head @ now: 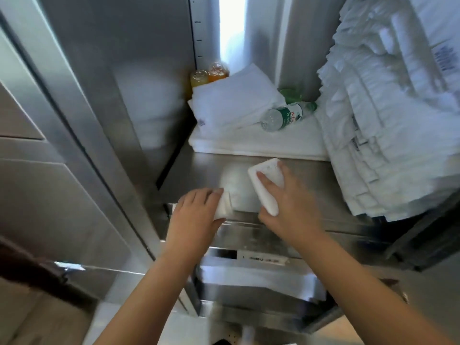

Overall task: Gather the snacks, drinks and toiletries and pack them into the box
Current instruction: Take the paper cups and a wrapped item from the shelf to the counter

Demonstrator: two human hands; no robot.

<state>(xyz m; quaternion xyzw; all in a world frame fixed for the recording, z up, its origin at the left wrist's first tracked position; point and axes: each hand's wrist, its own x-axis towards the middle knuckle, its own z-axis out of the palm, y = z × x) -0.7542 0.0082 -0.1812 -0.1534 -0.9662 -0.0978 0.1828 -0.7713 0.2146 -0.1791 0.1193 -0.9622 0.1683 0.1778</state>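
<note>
Both bare forearms reach forward from the lower edge, side by side. The left hand [196, 210], knuckles up, curls its fingers round a small white packet [224, 206]. The right hand [292, 202], just beside it, grips a flat white oblong pack [265, 180], one finger laid across its top face.

Bright daylight thru rear gap [231, 31], glare on steel shelf [199, 170], soft blur, wide-angle edge bend.

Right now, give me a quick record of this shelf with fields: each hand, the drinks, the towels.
left hand: grips a small white item at the front edge of the steel shelf
right hand: holds a flat white packet
water bottle: lying on its side on the folded white towels
juice bottles: two, upright, back corner behind the towels
</note>
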